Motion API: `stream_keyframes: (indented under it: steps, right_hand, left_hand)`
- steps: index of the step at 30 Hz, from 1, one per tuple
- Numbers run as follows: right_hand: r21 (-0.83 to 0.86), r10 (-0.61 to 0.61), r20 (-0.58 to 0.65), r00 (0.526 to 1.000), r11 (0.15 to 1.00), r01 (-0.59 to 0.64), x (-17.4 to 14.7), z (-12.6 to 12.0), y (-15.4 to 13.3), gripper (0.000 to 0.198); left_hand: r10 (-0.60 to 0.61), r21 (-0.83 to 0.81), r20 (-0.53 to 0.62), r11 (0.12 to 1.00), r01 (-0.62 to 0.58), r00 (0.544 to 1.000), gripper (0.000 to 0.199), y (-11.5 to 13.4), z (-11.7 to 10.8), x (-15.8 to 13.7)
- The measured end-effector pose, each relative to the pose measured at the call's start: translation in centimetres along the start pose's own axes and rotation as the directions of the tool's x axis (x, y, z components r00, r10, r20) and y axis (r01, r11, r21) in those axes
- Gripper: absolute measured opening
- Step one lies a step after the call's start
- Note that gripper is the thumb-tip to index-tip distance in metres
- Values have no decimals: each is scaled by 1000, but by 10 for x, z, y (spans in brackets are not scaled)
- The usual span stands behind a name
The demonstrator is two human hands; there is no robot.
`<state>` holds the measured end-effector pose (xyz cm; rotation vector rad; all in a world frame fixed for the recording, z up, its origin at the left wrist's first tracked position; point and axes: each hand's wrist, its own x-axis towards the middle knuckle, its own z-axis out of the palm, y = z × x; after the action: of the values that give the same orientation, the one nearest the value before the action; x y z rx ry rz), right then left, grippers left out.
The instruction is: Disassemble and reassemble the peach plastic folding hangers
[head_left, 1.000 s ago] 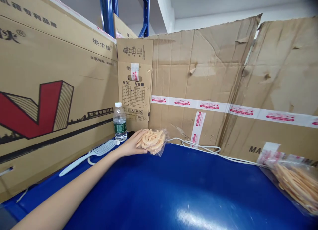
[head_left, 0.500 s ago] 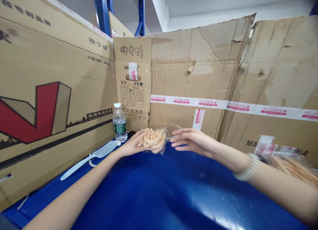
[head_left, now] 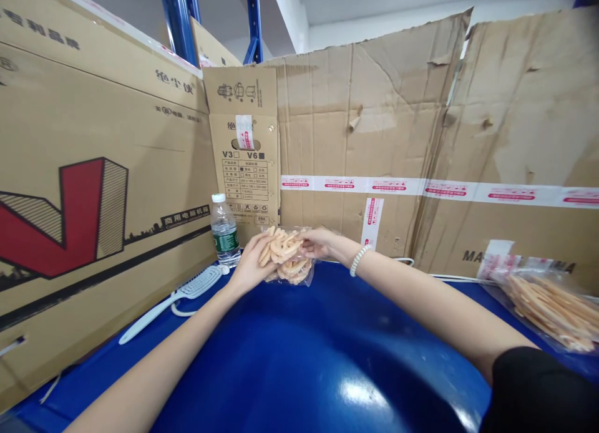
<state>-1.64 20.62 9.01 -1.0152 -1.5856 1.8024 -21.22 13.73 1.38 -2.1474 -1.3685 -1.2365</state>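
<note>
A clear plastic packet of pale-orange curved snack pieces (head_left: pixel 283 247) is between my two hands, near the back edge of the blue surface. My left hand (head_left: pixel 253 264) grips its left side, fingers curled over the front and top. At its upper right, my right hand (head_left: pixel 319 243) pinches the packet, its fingertips partly hidden behind the plastic. Just below lies a second clump of the same curved pieces (head_left: pixel 296 271) in clear plastic; I cannot tell whether it is a separate packet.
A water bottle (head_left: pixel 225 236) and a pale-blue hairbrush (head_left: pixel 194 286) stand and lie to the left. On the right is a clear bag of straight orange sticks (head_left: pixel 552 311). Cardboard (head_left: pixel 322 133) walls in the blue surface (head_left: pixel 299 352), and a white cable (head_left: pixel 461 279) runs along the back.
My right hand has moved left and taken hold of the packet. The upper pieces are lifted and tilted above the lower clump. The view has shifted slightly, showing more of the right-hand bag.
</note>
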Motion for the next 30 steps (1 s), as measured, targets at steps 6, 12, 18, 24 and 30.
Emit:
stream_keyframes:
  steps: [6,12,18,24,30]
  right_hand:
    - [-49,-193,-111,975,981,189,-69,-32,28,24]
    - [-54,-292,-206,934,957,287,-158,-81,99,48]
    - [-63,-393,-228,891,919,389,-194,-101,129,58]
    - [-146,-348,-331,877,937,317,-178,-138,135,42]
    - [-319,-526,-498,689,850,418,-221,-164,102,23]
  left_hand:
    - [252,96,-72,965,-244,965,53,61,-8,2]
    - [757,-20,132,647,-762,640,43,139,18,-19]
    - [911,-347,146,412,-842,385,42,184,16,-29]
    - [837,-575,162,511,-639,523,38,200,16,-39]
    - [181,-354,419,935,-23,890,15,171,26,-33]
